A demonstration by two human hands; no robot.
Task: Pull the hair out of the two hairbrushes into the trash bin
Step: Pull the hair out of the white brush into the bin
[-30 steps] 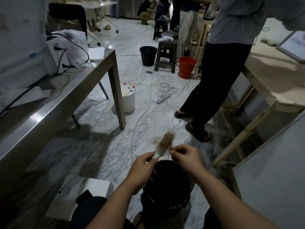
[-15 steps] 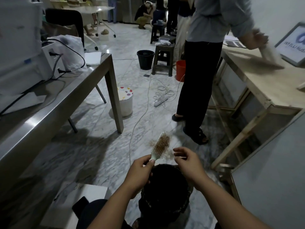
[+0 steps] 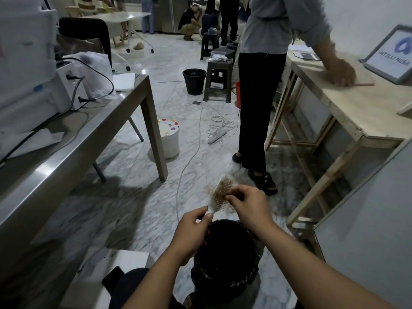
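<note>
A marble floor (image 3: 124, 210) fills most of the view, pale with grey veining. A long steel bench (image 3: 73, 143) runs along the left side and carries white machines (image 3: 29, 70) with black cables plugged in. On the right stands a wooden bench (image 3: 347, 112), and a person in black trousers (image 3: 258, 103) leans a hand on its top beside a framed sign (image 3: 392, 54). Behind that person stand a dark plastic stool (image 3: 217, 83) and a black bucket (image 3: 194, 80); a white tub with coloured dots (image 3: 170, 139) sits by the steel bench's leg, and a white power strip (image 3: 216, 134) lies on the floor among loose cords.

Closest to the camera, a black-lined trash bin (image 3: 225, 257) stands on the floor between the wearer's forearms. The left hand (image 3: 191, 233) is closed around the handle of a pale hairbrush (image 3: 219, 195), thumb pressed along the handle, holding it tilted up and to the right just above the far rim of the bin. The right hand (image 3: 247, 202) has its thumb and forefinger pinched together at the brush's bristle pad (on a tuft, it seems, though the grip point is small). Reddish-brown hair (image 3: 209, 188) is matted through the bristles and frays out past the left edge of the head.
</note>
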